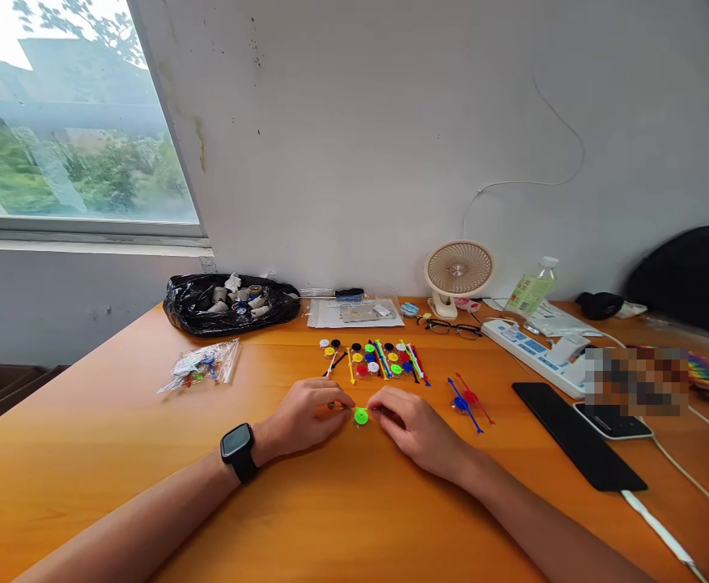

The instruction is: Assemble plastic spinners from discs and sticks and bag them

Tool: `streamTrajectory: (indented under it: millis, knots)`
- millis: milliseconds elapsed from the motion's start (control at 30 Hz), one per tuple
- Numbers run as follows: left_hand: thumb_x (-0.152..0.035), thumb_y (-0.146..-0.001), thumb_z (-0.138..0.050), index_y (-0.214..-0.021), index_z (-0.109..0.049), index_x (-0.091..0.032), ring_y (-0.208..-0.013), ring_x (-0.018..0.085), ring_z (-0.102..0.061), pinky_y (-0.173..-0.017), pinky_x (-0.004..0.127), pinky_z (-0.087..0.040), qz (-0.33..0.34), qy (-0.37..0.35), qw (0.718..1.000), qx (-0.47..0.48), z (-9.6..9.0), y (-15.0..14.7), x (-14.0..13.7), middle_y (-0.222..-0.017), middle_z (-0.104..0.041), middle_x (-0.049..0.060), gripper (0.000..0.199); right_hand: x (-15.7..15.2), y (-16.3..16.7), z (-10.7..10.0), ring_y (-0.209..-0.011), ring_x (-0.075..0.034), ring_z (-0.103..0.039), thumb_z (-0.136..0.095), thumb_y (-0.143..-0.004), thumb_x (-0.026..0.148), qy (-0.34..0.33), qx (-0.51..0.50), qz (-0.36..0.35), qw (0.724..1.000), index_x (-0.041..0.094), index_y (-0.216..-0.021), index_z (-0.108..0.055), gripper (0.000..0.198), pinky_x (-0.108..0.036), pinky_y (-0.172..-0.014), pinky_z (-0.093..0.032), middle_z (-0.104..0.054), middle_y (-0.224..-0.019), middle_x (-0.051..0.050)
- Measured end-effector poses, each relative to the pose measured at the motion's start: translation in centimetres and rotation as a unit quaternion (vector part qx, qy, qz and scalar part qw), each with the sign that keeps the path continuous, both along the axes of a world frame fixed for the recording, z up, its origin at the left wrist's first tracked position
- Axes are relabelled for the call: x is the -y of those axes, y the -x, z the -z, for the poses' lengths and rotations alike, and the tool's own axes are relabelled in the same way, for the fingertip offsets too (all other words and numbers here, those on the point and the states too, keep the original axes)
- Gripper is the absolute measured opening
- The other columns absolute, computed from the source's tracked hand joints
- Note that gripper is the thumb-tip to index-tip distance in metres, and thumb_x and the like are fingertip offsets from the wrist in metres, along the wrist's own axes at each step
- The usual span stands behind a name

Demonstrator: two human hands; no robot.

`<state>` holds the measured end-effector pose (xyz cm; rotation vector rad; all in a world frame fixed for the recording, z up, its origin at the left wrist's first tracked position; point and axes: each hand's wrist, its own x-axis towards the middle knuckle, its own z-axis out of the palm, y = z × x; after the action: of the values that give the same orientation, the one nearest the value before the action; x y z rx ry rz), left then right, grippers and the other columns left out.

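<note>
Just in front of me, my left hand [306,414] and my right hand [418,425] face each other with fingertips pinched. Between them is a small green arrow spinner [361,416], a round disc with a thin yellowish-green pointer running across it. Each hand seems to grip one end of the pointer; the tips are mostly hidden by fingers. Beyond my hands lie loose coloured discs [362,370] and several plastic arrows [350,367]. To the right rest a blue arrow spinner [464,404] and a red arrow spinner [474,397], each arrow mounted on a round base.
A clear plastic bag [202,364] of small parts lies left. At the back are a black bag [233,304], a screwdriver [348,293], a fan [459,271], glasses [452,327] and a bottle [533,287]. A power strip [533,356] and black phone [579,437] are right.
</note>
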<state>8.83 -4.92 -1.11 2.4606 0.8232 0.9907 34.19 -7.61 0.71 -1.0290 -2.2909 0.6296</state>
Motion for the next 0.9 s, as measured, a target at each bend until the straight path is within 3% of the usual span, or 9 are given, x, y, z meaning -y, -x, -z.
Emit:
streamTrajectory:
  millis: [333,533,900]
  knots:
    - [-0.017,-0.097,-0.061,-0.103,-0.077,-0.021,-0.085,0.016,-0.070,-0.081,0.026,-0.055,0.030,-0.010,0.999,-0.017,0.35,-0.01,-0.10,-0.096,-0.077,0.005,0.018,-0.05,-0.35,-0.59,-0.089,-0.019,-0.063,-0.056,-0.097,0.010,-0.039,0.021,0.001,0.999,0.022,-0.096,-0.070,0.019,-0.029,-0.082,-0.046,-0.069,-0.095,-0.003]
    - [-0.017,-0.099,-0.060,-0.104,-0.077,-0.021,-0.088,0.016,-0.072,-0.083,0.027,-0.056,0.045,-0.046,0.998,0.018,0.46,0.00,-0.25,-0.100,-0.079,0.006,0.018,0.12,-0.31,-0.55,-0.094,-0.019,-0.066,-0.062,-0.101,0.022,-0.019,0.023,0.003,1.000,0.022,-0.103,-0.070,0.008,-0.030,-0.084,-0.047,-0.072,-0.102,-0.004]
    - [-0.018,-0.098,-0.063,-0.101,-0.077,-0.023,-0.087,0.016,-0.072,-0.081,0.027,-0.056,0.047,-0.035,0.998,0.002,0.24,-0.03,-0.12,-0.097,-0.080,0.004,0.016,-0.10,-0.33,-0.38,-0.093,-0.020,-0.066,-0.059,-0.102,0.020,-0.016,0.030,-0.003,0.999,0.023,-0.107,-0.073,0.015,-0.030,-0.085,-0.046,-0.075,-0.101,-0.004]
